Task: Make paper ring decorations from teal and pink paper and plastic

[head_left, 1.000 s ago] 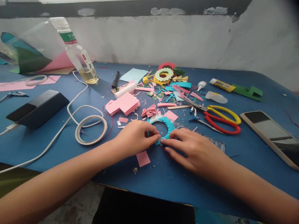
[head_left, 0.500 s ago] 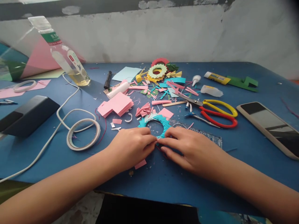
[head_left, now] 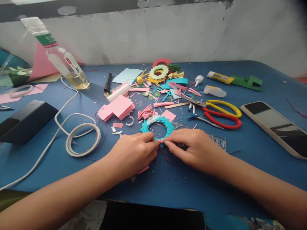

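Observation:
A ring of folded blue paper (head_left: 169,128), with a pale section at its far side, lies flat on the blue table. My left hand (head_left: 136,148) is closed at the ring's near edge, thumb and forefinger pinched together. From the other side my right hand (head_left: 195,147) pinches the same spot, its fingertips meeting those of the left. A short red thread (head_left: 165,155) trails toward me just below the fingertips. Exactly what lies between the fingertips is hidden. Beyond the ring are folded pink paper pieces (head_left: 146,112).
Scissors (head_left: 223,116) with red and yellow handles and a phone (head_left: 275,127) lie to the right. Leftward are a tape roll (head_left: 67,143), a white cable (head_left: 43,153), a black box-like object (head_left: 28,123) and a tilted bottle (head_left: 68,64). Paper scraps (head_left: 155,92) and finished-looking paper rings (head_left: 159,72) sit behind.
The thumb and forefinger of my right hand have drawn together into a tighter pinch at the ring's near edge. My left hand stays almost in place. The view has shifted slightly.

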Demonstrator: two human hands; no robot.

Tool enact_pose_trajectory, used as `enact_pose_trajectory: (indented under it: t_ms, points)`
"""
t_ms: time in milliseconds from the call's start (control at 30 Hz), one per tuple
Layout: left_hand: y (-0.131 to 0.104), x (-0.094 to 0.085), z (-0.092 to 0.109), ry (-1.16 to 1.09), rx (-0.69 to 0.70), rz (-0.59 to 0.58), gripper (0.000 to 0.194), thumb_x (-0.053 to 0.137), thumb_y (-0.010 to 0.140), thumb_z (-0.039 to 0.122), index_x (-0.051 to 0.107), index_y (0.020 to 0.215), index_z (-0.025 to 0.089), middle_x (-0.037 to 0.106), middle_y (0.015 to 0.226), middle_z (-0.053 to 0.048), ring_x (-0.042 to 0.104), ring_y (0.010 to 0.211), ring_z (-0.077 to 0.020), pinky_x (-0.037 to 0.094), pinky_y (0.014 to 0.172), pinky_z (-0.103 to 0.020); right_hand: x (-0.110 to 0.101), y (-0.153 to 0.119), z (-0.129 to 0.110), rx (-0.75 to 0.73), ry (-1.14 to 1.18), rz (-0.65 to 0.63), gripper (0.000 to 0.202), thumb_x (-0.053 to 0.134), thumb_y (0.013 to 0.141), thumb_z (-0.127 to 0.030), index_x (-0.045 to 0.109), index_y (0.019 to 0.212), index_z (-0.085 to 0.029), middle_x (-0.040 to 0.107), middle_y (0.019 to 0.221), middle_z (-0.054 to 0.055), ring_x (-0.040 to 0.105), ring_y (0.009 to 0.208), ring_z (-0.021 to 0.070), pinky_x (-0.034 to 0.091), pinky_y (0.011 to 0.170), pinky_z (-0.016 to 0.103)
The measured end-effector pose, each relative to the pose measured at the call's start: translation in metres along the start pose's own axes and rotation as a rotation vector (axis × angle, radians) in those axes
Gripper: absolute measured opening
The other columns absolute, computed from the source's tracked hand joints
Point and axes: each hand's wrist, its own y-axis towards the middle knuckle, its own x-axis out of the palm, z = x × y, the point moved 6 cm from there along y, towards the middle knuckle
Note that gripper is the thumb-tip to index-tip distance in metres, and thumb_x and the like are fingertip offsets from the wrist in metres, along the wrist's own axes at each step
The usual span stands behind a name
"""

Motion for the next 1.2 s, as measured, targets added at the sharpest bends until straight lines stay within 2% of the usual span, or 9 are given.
enact_pose_trajectory:
  t_ms: [167,333,500,633,833,933,1067,1200]
  points:
    - [0.0,0.001,-0.001,0.0,-0.009,-0.011,0.024,0.045,0.086,0.022,0.065,0.098,0.021,0.064,0.074,0.001,0.061,0.059,-0.0144,0.033,0.039,-0.022,-0.001,0.004,0.008,0.155,0.136,-0.067,0.024,0.046,0.084,-0.025,0.069,0.078,-0.02,0.07,0.073,-0.001,0.061,0.066,0.0127,0.042,0.059,0.024]
    - [0.001,0.003,0.0,0.004,-0.013,-0.016,0.025,0.043,0.087,0.022,0.066,0.096,0.02,0.064,0.075,0.0,0.061,0.06,-0.0143,0.035,0.04,-0.021,-0.001,0.005,0.016,0.244,0.194,-0.048,0.021,0.048,0.083,-0.027,0.067,0.086,-0.02,0.07,0.078,0.0,0.063,0.07,0.0142,0.044,0.059,0.024]
    - [0.001,0.005,0.001,0.017,-0.022,-0.054,0.025,0.042,0.087,0.022,0.065,0.096,0.019,0.063,0.073,-0.001,0.061,0.06,-0.0148,0.037,0.041,-0.021,0.0,0.006,0.008,0.089,0.099,-0.001,0.019,0.05,0.08,-0.017,0.068,0.087,-0.019,0.07,0.08,0.002,0.062,0.07,0.0137,0.045,0.064,0.025]
    - [0.0,0.005,-0.001,-0.004,-0.031,-0.064,0.024,0.042,0.087,0.021,0.064,0.097,0.019,0.064,0.076,-0.001,0.062,0.062,-0.0146,0.039,0.042,-0.021,0.001,0.006,0.004,0.017,0.058,0.023,0.019,0.049,0.08,-0.015,0.067,0.087,-0.018,0.069,0.078,0.002,0.061,0.07,0.0134,0.045,0.065,0.025]
    - [-0.002,0.007,-0.001,-0.106,-0.036,-0.077,0.021,0.045,0.087,0.018,0.066,0.089,0.018,0.066,0.077,-0.002,0.064,0.067,-0.0166,0.046,0.049,-0.023,0.001,0.006,0.004,0.003,0.04,0.021,0.018,0.05,0.081,-0.016,0.067,0.088,-0.016,0.069,0.08,0.002,0.061,0.072,0.0131,0.045,0.067,0.025]
    - [-0.002,0.004,-0.004,-0.134,-0.099,-0.041,0.019,0.049,0.086,0.023,0.067,0.089,0.017,0.066,0.079,-0.003,0.064,0.068,-0.0177,0.048,0.054,-0.026,0.001,0.006,0.004,0.007,0.049,0.026,0.019,0.049,0.081,-0.016,0.066,0.089,-0.016,0.069,0.081,0.002,0.061,0.073,0.0126,0.045,0.067,0.024]
    - [-0.003,0.004,-0.008,-0.168,-0.152,-0.048,0.016,0.056,0.083,0.027,0.067,0.091,0.018,0.065,0.081,-0.002,0.063,0.066,-0.0158,0.046,0.054,-0.024,0.001,0.006,0.005,0.015,0.064,0.02,0.019,0.05,0.081,-0.016,0.067,0.089,-0.017,0.069,0.081,0.002,0.061,0.072,0.0122,0.045,0.065,0.023]
    - [-0.006,0.005,-0.01,-0.231,-0.126,-0.068,0.017,0.049,0.087,0.021,0.066,0.085,0.02,0.064,0.08,0.0,0.062,0.064,-0.0124,0.044,0.054,-0.022,0.0,0.007,0.006,0.031,0.085,0.013,0.018,0.05,0.081,-0.015,0.067,0.087,-0.018,0.069,0.081,0.001,0.061,0.071,0.012,0.045,0.065,0.023]
